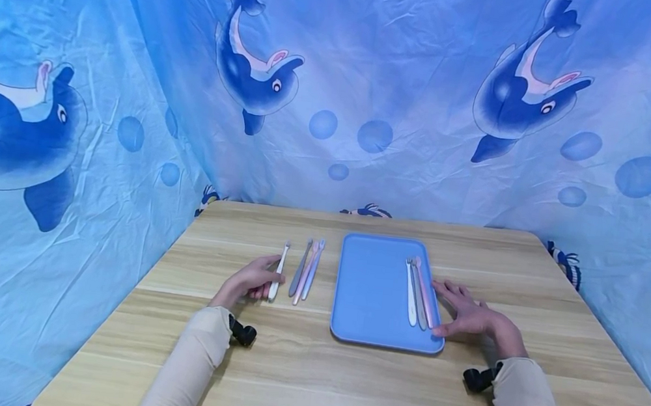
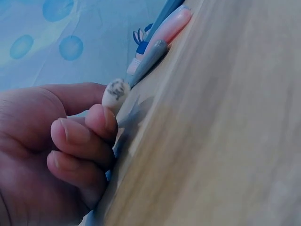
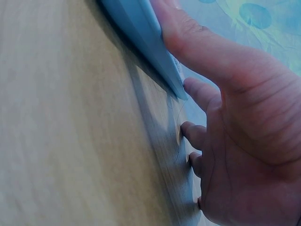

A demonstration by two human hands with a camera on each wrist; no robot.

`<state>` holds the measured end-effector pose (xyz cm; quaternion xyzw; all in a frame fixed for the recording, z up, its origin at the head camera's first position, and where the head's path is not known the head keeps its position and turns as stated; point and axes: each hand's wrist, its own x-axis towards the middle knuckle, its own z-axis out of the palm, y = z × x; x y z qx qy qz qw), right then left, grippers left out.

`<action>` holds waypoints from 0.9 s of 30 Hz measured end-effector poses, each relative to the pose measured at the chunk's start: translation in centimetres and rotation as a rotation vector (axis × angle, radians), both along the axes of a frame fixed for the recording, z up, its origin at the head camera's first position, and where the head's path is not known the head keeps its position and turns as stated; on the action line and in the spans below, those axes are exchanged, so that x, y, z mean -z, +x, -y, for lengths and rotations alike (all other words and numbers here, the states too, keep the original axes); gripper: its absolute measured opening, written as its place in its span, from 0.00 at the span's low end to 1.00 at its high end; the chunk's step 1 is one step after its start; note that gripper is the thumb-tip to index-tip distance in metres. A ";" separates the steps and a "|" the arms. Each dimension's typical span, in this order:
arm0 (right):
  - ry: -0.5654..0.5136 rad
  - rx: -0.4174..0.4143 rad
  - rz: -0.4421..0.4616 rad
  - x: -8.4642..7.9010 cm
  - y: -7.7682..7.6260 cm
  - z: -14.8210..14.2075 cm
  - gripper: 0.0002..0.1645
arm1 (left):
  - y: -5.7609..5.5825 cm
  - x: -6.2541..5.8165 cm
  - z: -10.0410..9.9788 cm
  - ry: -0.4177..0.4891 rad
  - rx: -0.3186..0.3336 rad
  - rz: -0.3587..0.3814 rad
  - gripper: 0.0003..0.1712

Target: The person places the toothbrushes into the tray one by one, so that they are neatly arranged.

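My left hand point(image 1: 256, 278) pinches a white toothbrush point(image 1: 280, 270) between thumb and forefinger, its head pointing away from me. Its rounded handle end point(image 2: 115, 92), with dark print, shows in the left wrist view beside curled fingers. Just to the right lie a grey toothbrush point(image 1: 299, 271), a pink toothbrush point(image 1: 305, 274) and a pale violet toothbrush point(image 1: 313, 274), side by side. My right hand point(image 1: 473, 315) is spread at the right edge of a blue tray point(image 1: 372, 292); its thumb touches the rim and the other fingers extend along the tray's side.
On the tray's right side lie a white toothbrush point(image 1: 411, 296), a grey toothbrush point(image 1: 419, 303) and a pink toothbrush point(image 1: 425, 291). Everything is on a wooden table point(image 1: 308, 384). A blue dolphin-print cloth point(image 1: 422, 173) hangs behind and to the left.
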<state>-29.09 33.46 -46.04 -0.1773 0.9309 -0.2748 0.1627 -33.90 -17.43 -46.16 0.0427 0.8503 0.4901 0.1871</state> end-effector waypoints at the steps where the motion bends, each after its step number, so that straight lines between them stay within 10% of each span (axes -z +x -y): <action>1: 0.000 -0.001 0.001 0.0 0.0 0.0 0.71 | 0.0 0.0 0.0 0.015 -0.005 0.014 0.48; 27: 0.021 -0.008 -0.001 -0.1 -0.1 0.0 0.71 | -0.5 -0.9 -0.5 0.296 -0.040 0.007 0.42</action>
